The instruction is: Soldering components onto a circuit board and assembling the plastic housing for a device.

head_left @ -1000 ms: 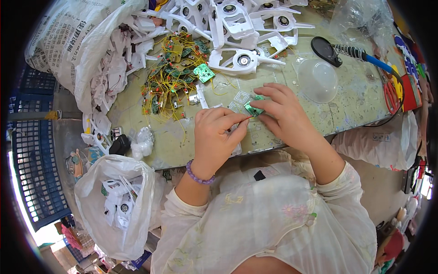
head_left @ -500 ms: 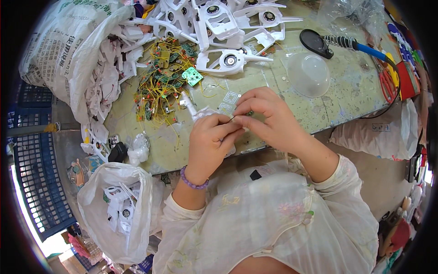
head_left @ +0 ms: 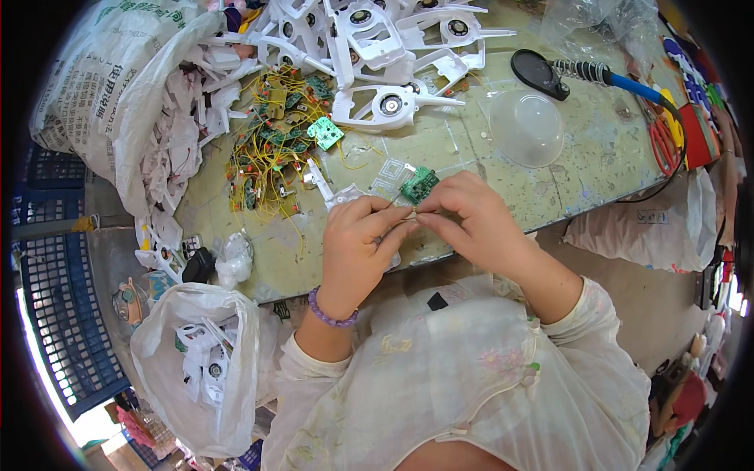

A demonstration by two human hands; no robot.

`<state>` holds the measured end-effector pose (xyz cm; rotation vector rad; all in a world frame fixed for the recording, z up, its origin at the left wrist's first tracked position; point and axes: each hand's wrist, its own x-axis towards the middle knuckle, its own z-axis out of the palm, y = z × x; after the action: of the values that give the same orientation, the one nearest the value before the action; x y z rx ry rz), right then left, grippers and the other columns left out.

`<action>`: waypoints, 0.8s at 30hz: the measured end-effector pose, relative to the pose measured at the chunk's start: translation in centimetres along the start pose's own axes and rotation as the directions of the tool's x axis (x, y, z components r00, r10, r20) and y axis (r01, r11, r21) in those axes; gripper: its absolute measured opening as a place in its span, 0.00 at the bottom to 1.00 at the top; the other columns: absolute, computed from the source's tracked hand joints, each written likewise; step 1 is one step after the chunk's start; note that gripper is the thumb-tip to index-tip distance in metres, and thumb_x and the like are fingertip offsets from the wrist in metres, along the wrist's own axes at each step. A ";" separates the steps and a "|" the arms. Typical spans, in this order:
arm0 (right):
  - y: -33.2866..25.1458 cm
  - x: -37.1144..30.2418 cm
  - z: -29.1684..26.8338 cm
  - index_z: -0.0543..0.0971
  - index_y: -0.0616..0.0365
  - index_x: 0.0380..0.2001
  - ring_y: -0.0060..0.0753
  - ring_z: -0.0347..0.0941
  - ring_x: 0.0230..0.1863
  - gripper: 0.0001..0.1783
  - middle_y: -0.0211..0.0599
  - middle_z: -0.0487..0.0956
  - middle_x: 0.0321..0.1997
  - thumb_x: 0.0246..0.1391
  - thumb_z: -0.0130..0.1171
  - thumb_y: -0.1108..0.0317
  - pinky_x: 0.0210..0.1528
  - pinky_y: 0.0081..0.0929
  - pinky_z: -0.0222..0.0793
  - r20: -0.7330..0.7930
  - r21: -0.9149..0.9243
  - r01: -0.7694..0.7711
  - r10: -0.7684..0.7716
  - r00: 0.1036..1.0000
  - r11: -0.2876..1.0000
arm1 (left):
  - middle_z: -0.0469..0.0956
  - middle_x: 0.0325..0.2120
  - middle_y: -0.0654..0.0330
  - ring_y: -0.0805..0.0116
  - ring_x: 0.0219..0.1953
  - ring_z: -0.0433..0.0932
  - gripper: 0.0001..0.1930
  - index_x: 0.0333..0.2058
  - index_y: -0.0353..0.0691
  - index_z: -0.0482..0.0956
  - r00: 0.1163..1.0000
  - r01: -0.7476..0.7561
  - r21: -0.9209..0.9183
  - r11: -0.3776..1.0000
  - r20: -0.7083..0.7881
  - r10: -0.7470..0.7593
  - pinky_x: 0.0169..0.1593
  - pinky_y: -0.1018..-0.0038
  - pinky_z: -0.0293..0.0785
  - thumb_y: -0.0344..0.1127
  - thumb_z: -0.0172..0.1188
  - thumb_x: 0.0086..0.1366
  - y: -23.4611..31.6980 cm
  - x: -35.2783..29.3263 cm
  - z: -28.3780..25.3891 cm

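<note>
My left hand (head_left: 357,243) and my right hand (head_left: 479,224) meet at their fingertips over the near edge of the bench, both closed in a pinch. Between them is a thin wire (head_left: 414,213), mostly hidden by the fingers. Just beyond my right fingertips sits a small green circuit board (head_left: 420,185); whether it touches the bench I cannot tell. A white plastic housing (head_left: 345,195) lies partly under my left hand, its narrow end pointing away to the left.
Past my hands lie a heap of wired circuit boards (head_left: 275,149) and a pile of white plastic frames (head_left: 385,106). A translucent bowl (head_left: 526,129) and a soldering iron in its stand (head_left: 585,72) are at right. An open white bag (head_left: 251,369) holds parts at lower left.
My right fingers have come down and closed toward my left fingertips. The green board, mostly hidden behind them before, now shows. The whole view has shifted slightly.
</note>
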<state>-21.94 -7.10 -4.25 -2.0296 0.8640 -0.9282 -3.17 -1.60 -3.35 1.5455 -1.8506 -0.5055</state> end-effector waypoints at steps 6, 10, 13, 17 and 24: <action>0.0 1.4 0.7 0.77 0.59 0.29 0.44 0.70 0.37 0.04 0.38 0.76 0.31 0.49 0.61 0.72 0.40 0.37 0.66 0.021 -0.077 -0.073 0.075 0.997 0.994 | 0.81 0.34 0.55 0.59 0.37 0.78 0.08 0.36 0.40 0.80 0.924 0.107 -0.592 0.799 -0.238 -0.300 0.45 0.70 0.70 0.23 0.61 0.56 0.4 -1.2 1.6; 0.5 2.6 1.5 0.77 0.59 0.28 0.45 0.70 0.37 0.05 0.39 0.76 0.29 0.48 0.61 0.70 0.41 0.38 0.67 -0.031 -0.184 -0.010 0.005 1.000 0.983 | 0.81 0.31 0.60 0.59 0.37 0.78 0.08 0.32 0.41 0.81 0.986 -0.086 -0.106 0.991 -0.149 0.070 0.45 0.69 0.69 0.24 0.64 0.52 -0.2 -0.8 0.1; 0.2 3.3 1.9 0.76 0.59 0.27 0.46 0.70 0.36 0.05 0.38 0.75 0.28 0.46 0.62 0.72 0.40 0.38 0.67 -0.053 -0.152 0.042 -0.051 0.997 0.987 | 0.80 0.28 0.65 0.60 0.38 0.74 0.12 0.33 0.45 0.82 0.962 -0.265 0.064 0.962 -0.046 0.268 0.43 0.68 0.68 0.26 0.67 0.46 -0.4 -0.8 -0.4; 0.1 3.2 2.3 0.77 0.58 0.26 0.44 0.70 0.36 0.04 0.38 0.76 0.29 0.46 0.62 0.72 0.39 0.35 0.68 -0.065 -0.067 0.091 -0.095 0.993 0.994 | 0.78 0.25 0.67 0.63 0.33 0.72 0.11 0.30 0.44 0.83 0.946 -0.324 0.091 0.942 0.012 0.324 0.38 0.68 0.66 0.28 0.67 0.44 0.1 0.0 -0.2; 1.8 2.1 -5.4 0.74 0.56 0.35 0.15 0.66 0.28 0.07 0.25 0.73 0.31 0.55 0.61 0.70 0.31 0.15 0.63 -0.766 0.313 0.036 0.230 0.600 0.949 | 0.73 0.19 0.62 0.61 0.29 0.70 0.08 0.30 0.42 0.84 0.969 -0.214 0.305 0.928 -0.053 0.241 0.35 0.67 0.66 0.28 0.68 0.48 0.4 0.9 -0.3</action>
<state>-25.76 -11.51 -2.51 -1.2215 1.1827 -1.8448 -3.34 -2.36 -2.69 1.4836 -2.0733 -0.0489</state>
